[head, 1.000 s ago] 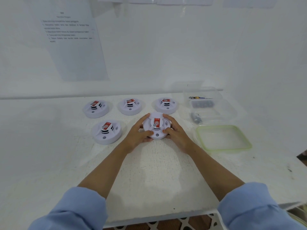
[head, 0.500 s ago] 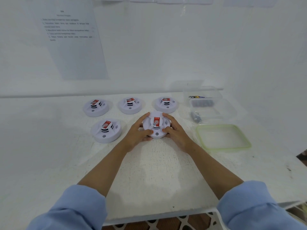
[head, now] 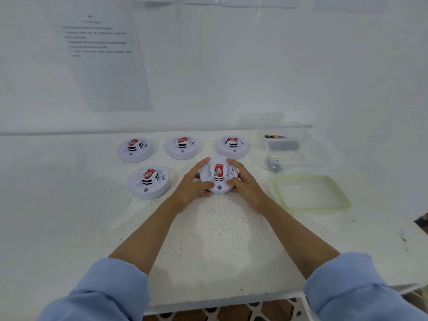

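Observation:
A round white smoke detector (head: 218, 176) with a red label on its raised centre sits on the white table (head: 220, 239). My left hand (head: 192, 187) grips its left rim, thumb at the front edge and fingers curled round the far side. My right hand (head: 245, 185) grips the right rim the same way. Both forearms reach in from light blue sleeves at the bottom.
Another detector (head: 149, 181) lies to the left, and three more (head: 135, 149) (head: 182, 147) (head: 233, 145) form a row behind. At the right are a green-rimmed clear lid (head: 311, 193) and clear containers (head: 298, 156) holding batteries (head: 274, 136). A printed sheet (head: 102, 54) hangs on the wall.
Both hands hold the same detector throughout; it has barely shifted, and the view has tilted slightly.

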`<state>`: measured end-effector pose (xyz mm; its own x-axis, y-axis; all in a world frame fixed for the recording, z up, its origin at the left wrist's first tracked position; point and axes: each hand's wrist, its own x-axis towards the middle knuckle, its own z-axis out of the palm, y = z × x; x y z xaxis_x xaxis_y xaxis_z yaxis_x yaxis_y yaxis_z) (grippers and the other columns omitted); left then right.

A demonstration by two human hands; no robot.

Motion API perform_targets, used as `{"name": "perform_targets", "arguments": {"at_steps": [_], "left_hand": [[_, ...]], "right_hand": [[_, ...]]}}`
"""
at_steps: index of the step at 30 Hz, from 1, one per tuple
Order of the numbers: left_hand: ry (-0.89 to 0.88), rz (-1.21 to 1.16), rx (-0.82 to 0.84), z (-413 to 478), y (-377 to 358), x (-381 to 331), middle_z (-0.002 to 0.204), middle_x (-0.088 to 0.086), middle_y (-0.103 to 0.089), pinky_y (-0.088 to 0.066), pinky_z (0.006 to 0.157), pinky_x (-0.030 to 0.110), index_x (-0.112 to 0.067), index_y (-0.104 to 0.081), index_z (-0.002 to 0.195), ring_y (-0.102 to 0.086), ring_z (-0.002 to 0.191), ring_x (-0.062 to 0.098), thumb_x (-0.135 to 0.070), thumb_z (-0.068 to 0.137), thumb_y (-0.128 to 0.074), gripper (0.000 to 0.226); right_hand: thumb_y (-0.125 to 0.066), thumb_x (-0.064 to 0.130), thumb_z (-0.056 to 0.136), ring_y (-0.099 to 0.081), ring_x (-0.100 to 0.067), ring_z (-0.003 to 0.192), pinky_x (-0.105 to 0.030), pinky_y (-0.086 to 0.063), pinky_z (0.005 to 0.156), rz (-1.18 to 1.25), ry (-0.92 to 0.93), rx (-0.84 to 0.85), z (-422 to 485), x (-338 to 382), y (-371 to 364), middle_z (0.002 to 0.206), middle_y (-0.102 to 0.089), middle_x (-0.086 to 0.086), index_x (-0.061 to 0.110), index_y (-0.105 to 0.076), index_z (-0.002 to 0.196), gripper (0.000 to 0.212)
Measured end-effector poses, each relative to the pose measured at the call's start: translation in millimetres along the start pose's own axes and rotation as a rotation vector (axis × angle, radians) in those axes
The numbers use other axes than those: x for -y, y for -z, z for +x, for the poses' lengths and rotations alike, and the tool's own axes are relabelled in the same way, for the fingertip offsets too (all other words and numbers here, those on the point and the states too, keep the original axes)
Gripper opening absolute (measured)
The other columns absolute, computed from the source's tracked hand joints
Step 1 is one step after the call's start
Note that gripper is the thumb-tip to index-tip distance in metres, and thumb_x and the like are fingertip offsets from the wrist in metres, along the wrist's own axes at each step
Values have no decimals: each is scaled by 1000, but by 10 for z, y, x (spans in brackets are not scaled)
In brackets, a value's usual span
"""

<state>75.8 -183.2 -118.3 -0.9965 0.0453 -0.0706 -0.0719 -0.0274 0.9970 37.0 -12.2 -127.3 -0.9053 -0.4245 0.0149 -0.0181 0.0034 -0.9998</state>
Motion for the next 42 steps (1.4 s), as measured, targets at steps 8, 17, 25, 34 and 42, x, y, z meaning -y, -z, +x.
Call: {"name": "perform_targets", "arguments": {"at_steps": [8, 17, 25, 34, 42], "left_hand": [[-7, 5, 1, -12, -11, -10, 117, -8, -52, -57, 78, 32, -33, -35, 137, -59, 99, 13, -1, 86, -59, 65], [-11, 20, -15, -13, -19, -12, 115, -4, -52, -58, 77, 32, -36, -37, 134, -60, 96, 14, -1, 85, -61, 64], [-19, 33, -23, -25, -28, -4, 111, -4, -53, -58, 73, 29, -33, -35, 137, -60, 93, 13, 0, 86, -60, 66], [-53, 125, -72, -7, -71, 34, 125, 1, -50, -57, 75, 27, -33, -31, 140, -58, 100, 16, -6, 88, -58, 64], [-99, 523, -177, -23, -92, -2, 118, -10, -42, -28, 97, 29, -31, -23, 144, -30, 108, 15, -21, 93, -52, 60]], "right_hand": [[-44, 0, 90, -49, -21, 121, -43, -46, 99, -18, -6, -16, 8, -17, -1, 135, -47, 0, 34, -40, 125, 49], [-44, -1, 90, -49, -21, 121, -45, -44, 102, -22, -8, -16, 9, -10, -1, 134, -48, 0, 34, -42, 123, 48], [-43, 0, 91, -50, -20, 120, -39, -48, 98, -35, -6, -16, -14, 13, -12, 135, -47, -1, 34, -41, 123, 47], [-44, -1, 89, -44, -23, 127, -44, -42, 104, -60, -14, -51, 17, 15, -14, 142, -40, -7, 26, -39, 133, 51], [-59, 3, 85, -44, -20, 128, -31, -44, 100, -101, -15, -39, 33, 8, -14, 142, -40, -6, 23, -36, 138, 61]]}}
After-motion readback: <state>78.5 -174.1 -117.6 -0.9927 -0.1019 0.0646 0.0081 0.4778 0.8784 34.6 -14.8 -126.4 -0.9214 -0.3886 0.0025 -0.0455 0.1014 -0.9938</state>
